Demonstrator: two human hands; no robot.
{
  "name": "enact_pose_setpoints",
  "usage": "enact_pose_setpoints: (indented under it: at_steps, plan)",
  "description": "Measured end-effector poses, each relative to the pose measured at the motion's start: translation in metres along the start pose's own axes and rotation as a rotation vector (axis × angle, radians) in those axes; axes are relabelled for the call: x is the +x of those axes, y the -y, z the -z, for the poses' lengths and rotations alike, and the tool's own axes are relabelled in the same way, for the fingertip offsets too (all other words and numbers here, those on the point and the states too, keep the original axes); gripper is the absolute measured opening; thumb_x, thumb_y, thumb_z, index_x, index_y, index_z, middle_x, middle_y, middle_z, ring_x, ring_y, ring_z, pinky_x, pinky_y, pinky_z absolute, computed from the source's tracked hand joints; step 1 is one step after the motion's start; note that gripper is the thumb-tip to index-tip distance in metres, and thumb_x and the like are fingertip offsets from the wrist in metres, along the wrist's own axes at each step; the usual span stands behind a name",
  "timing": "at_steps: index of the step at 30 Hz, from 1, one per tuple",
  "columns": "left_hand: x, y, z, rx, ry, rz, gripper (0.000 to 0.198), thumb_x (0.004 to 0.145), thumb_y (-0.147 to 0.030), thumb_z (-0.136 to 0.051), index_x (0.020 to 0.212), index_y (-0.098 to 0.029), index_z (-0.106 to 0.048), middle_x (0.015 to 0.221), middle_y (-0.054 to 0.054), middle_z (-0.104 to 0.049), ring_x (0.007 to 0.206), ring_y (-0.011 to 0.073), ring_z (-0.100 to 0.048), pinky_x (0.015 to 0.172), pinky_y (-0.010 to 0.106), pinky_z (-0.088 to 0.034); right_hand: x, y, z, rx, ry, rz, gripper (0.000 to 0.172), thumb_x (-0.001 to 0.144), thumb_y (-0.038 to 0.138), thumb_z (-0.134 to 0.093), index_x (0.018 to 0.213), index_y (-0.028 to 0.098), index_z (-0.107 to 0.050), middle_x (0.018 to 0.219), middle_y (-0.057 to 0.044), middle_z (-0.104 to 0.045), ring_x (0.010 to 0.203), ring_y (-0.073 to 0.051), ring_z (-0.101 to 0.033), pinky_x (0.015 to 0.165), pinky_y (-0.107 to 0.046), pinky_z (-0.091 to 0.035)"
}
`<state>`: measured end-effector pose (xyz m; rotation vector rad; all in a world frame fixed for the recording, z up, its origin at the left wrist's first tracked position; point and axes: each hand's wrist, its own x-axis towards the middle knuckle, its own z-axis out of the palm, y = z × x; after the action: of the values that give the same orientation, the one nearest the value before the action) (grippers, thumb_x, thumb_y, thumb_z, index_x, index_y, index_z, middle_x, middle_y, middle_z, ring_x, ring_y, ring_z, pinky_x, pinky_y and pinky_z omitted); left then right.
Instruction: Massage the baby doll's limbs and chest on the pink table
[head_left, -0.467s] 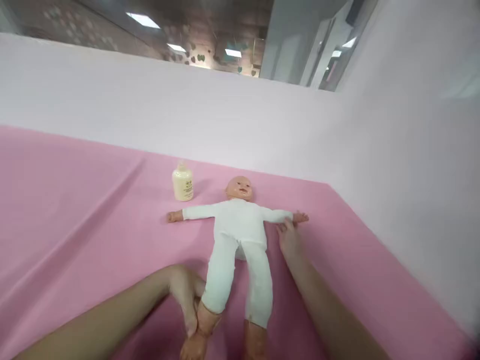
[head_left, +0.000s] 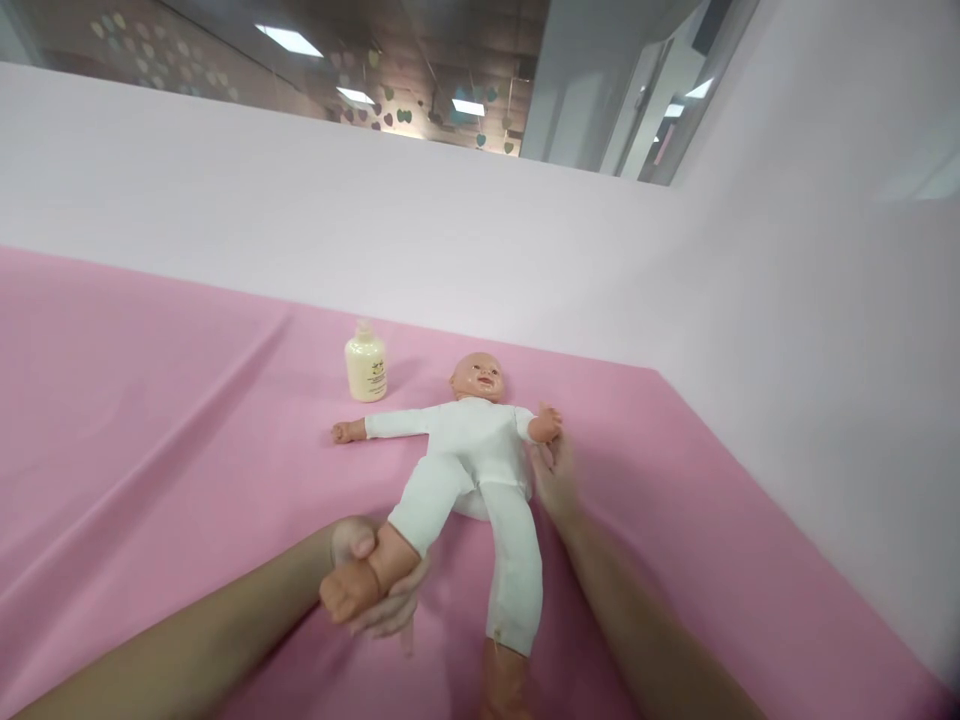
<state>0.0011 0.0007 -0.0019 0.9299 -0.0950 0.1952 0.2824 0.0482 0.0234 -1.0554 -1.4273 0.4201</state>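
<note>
You have the doll (head_left: pixel 480 440) on its back at the centre of the frame, head toward the top, on the pink cloth (head_left: pixel 180 450). Your left hand (head_left: pixel 349 541), lower left of centre, is clamped around the ankle of the doll's left-of-frame leg, thumb above and fingers below. Compared with the earlier frame, this foot lies higher and farther left, and the leg now slants outward; your fingers, formerly hidden behind it, show beneath.

Your right hand (head_left: pixel 556 482), right of centre, touches the underside of the doll's right-of-frame forearm; you cannot tell whether the fingers close fully around it. That arm, stretched out toward the right half a second ago, is now folded in, its small hand near the shoulder, and your own hand sits farther left to match.

Unchanged are the doll's other arm, extended left, and the cream bottle (head_left: pixel 367 370), upright just beyond it, left of the head. The white wall (head_left: pixel 375 210) spans the upper frame as before.
</note>
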Motion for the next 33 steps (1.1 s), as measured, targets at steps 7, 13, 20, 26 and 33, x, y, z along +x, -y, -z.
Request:
enact_pose_setpoints:
  at_steps: [7,13,20,26,33]
  plan:
    - [0.004,-0.014,-0.005,-0.157,-0.256,-0.112,0.049,0.079,-0.067,-0.05,0.076,-0.018,-0.054,0.042,-0.004,-0.04,0.055,0.0175,-0.044,0.087,0.046,-0.046,-0.008,0.007,-0.001,-0.344,0.108,0.36,0.037,0.094,0.03,-0.052,0.13,0.026,-0.055,0.125,-0.008,-0.063,0.122,-0.024,-0.055,0.107,-0.047,-0.044]
    - [0.01,-0.012,-0.008,-0.193,-0.411,-0.11,0.049,0.084,-0.064,-0.046,0.078,-0.016,-0.055,0.049,-0.004,-0.041,0.058,0.0169,-0.046,0.083,0.043,-0.045,-0.006,0.012,-0.004,-0.401,0.208,0.485,0.036,0.094,0.025,-0.05,0.129,0.026,-0.057,0.12,-0.007,-0.066,0.118,-0.023,-0.058,0.104,-0.045,-0.048]
    - [0.002,-0.008,-0.004,-0.046,-0.196,0.002,0.054,0.079,-0.068,-0.051,0.089,-0.016,-0.061,0.057,0.002,-0.055,0.068,0.0229,-0.056,0.09,0.051,-0.043,-0.007,0.008,-0.001,-0.228,0.08,0.2,0.038,0.091,0.035,-0.057,0.127,0.024,-0.057,0.126,-0.009,-0.063,0.117,-0.023,-0.058,0.105,-0.047,-0.045]
    - [0.003,-0.011,-0.008,0.011,0.235,0.286,0.056,0.062,-0.061,-0.075,0.096,-0.019,-0.064,0.078,0.008,-0.069,0.082,0.0285,-0.065,0.1,0.052,-0.04,0.005,0.0,0.006,0.036,-0.233,-0.109,0.059,0.085,0.044,-0.059,0.137,0.021,-0.044,0.134,-0.014,-0.055,0.118,-0.025,-0.058,0.099,-0.045,-0.049]
    - [0.003,-0.016,-0.015,0.178,0.21,0.338,0.046,0.063,-0.042,-0.083,0.096,-0.014,-0.067,0.081,0.009,-0.07,0.075,0.0289,-0.07,0.066,0.038,-0.057,0.011,-0.034,0.017,0.192,-0.325,-0.301,0.072,0.085,0.05,-0.056,0.147,0.028,-0.025,0.148,-0.012,-0.039,0.128,-0.025,-0.051,0.099,-0.047,-0.051]
